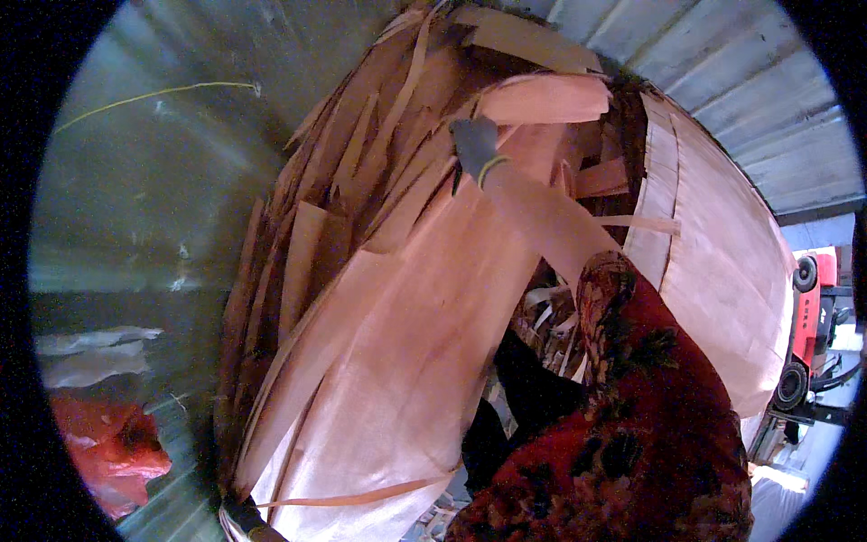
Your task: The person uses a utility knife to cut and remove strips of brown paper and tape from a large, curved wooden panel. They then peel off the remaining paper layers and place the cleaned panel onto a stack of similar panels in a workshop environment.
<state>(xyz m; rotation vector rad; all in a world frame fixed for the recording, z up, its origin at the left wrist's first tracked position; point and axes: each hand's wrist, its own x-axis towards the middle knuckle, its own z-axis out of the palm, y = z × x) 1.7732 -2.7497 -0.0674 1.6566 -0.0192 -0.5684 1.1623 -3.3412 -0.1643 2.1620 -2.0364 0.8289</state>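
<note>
A long, broad sheet of pale wood veneer (406,325) stretches from the lower left up toward the middle of the view. My right hand (474,149), in a grey glove with a yellow-edged cuff, is closed on the sheet's far edge; its fingers are partly hidden. At the lower left, my left hand (242,513) is a dark shape by the near end of the sheet, mostly cut off by the picture's rim, so its fingers cannot be made out. A narrow veneer strip (370,495) lies across the near end.
Ragged brown veneer pieces (316,235) pile up on the left, beside a corrugated metal wall (163,235). A stack of pale sheets (722,262) stands at right. Veneer scraps (551,316) lie by my legs. A red plastic bag (113,447) and a red forklift (806,316) are farther off.
</note>
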